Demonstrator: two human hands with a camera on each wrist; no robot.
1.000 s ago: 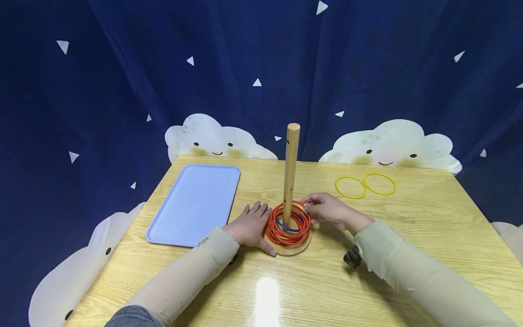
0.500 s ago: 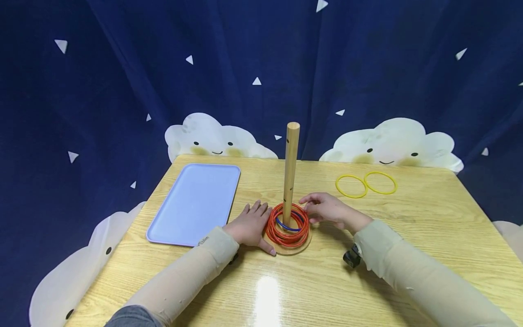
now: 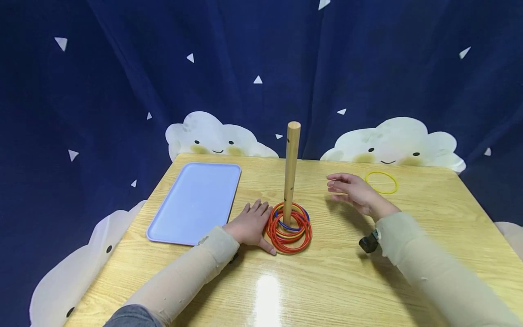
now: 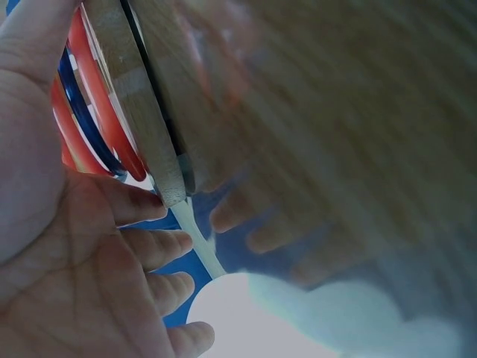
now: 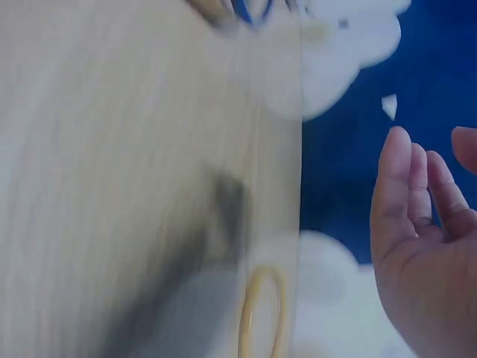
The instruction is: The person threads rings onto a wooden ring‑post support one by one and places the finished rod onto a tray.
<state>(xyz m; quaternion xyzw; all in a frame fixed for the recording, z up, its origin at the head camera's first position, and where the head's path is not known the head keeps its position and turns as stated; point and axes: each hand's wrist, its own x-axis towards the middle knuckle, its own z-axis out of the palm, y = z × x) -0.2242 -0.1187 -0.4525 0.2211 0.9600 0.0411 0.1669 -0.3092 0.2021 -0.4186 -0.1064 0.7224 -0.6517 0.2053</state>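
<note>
A wooden peg [image 3: 291, 172] stands upright on the table, with several red, blue and yellow rings [image 3: 289, 251] lying round its foot. My left hand [image 3: 251, 227] rests against their left side, fingers spread and thumb apart. In the left wrist view, its fingers lie beside the round wooden base [image 4: 141, 97], with a blue ring [image 4: 83, 123] close to the palm. My right hand [image 3: 354, 193] is over the table right of the peg, fingers loosely extended and holding nothing. One yellow ring [image 3: 382, 193] lies just past it; the other yellow ring is hidden behind this hand.
A light blue tray [image 3: 194, 204] lies on the left of the wooden table [image 3: 327, 286]. Behind the far edge hangs a dark blue curtain [image 3: 261, 41] with white clouds and triangles.
My right hand has left the rings by the peg and moved right and away from me, covering the nearer yellow ring. The rings settled lower round the peg. The left hand stayed put.
</note>
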